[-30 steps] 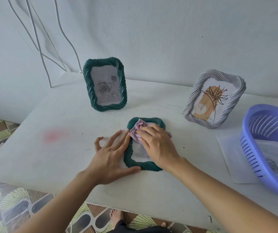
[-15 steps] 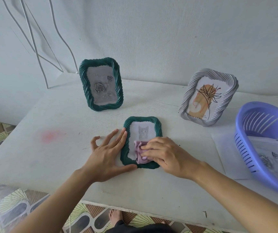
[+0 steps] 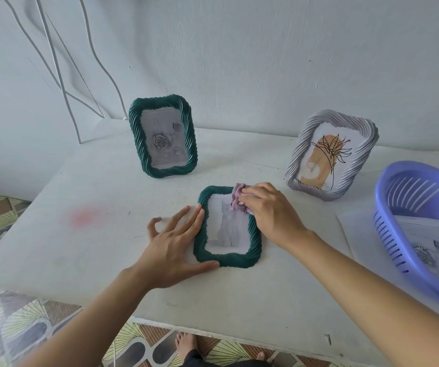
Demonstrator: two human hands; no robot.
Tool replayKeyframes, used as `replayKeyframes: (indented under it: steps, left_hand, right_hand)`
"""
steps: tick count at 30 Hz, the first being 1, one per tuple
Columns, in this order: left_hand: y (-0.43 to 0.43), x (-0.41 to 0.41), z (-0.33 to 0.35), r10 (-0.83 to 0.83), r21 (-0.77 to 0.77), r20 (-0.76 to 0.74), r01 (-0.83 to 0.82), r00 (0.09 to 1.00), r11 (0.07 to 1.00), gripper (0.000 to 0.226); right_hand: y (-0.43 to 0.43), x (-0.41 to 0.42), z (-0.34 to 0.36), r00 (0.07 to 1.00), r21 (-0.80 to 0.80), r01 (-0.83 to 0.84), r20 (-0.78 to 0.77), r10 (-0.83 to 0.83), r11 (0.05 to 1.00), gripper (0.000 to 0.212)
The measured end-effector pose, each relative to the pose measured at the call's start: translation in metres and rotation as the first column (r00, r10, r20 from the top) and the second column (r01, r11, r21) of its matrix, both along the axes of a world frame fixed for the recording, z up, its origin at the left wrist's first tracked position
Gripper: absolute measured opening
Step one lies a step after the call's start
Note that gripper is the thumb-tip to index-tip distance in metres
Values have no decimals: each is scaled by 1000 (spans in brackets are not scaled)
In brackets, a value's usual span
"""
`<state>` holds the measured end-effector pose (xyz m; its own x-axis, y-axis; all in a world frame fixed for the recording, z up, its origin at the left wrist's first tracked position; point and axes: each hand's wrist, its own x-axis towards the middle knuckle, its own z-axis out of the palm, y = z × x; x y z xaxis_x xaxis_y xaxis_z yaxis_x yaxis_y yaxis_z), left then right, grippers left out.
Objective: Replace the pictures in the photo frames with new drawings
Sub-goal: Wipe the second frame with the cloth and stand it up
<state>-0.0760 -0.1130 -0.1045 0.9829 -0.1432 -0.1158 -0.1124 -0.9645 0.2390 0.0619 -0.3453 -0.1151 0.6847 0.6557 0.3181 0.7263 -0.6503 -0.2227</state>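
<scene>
A green twisted frame [image 3: 227, 256] lies flat on the white table [image 3: 80, 247], holding a grey cat picture. My left hand [image 3: 176, 242] lies flat with straight fingers against the frame's left edge. My right hand [image 3: 271, 211] presses a crumpled pink cloth [image 3: 236, 200] onto the frame's top right corner. A second green frame [image 3: 163, 135] with a rose drawing stands upright behind. A silver frame [image 3: 331, 154] with a plant drawing stands at the back right.
A purple plastic basket [image 3: 409, 221] at the right holds printed drawings [image 3: 430, 242]. A sheet of paper [image 3: 356, 234] lies under and beside it. A pink stain [image 3: 85, 215] marks the table's left side. White cables [image 3: 54, 62] run along the wall. The near table edge is close to my body.
My right hand has slid the pink cloth from the lower part of the glass up to the frame's top right corner. My left hand has stayed against the frame's left edge.
</scene>
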Motion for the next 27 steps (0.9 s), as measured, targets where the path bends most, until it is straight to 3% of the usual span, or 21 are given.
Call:
replayKeyframes:
  steps: [4,7,12,15,17,20,22,24,27]
  left_hand:
    - [-1,1,1,3,39,5,-3,1000,999,110]
    - [-1,1,1,7,42,16,-8,1000,999,112]
    - [1,10,8,71,-43,40,-69,997,997,99]
    - [-1,23,20,177,-160,33,-169,984,972,71]
    - [-9,31,30,247,-266,44,-227,968,937,57]
    - [-21,39,45,304,-533,-52,-284,951,797,52]
    - [-28,40,59,275,-748,-183,-316,944,584,51]
    - [-32,36,72,281,-827,-248,-354,927,437,43]
    - [-26,30,74,340,-840,-242,-372,909,396,22]
  right_hand:
    - [6,6,4,990,170,90,-121,-70,981,27]
    - [4,4,20,920,351,236,-382,-91,906,24]
    - [-4,-3,37,678,532,550,-735,29,644,19]
    - [-6,-13,44,456,554,727,-831,319,405,22]
    - [-2,-23,52,296,490,809,-817,496,325,23]
    - [11,-37,58,101,373,874,-768,633,313,29]
    - [22,-43,58,26,340,885,-719,695,319,45]
    - [33,-48,61,18,360,867,-712,702,343,50]
    - [51,-52,66,72,436,773,-782,619,462,49]
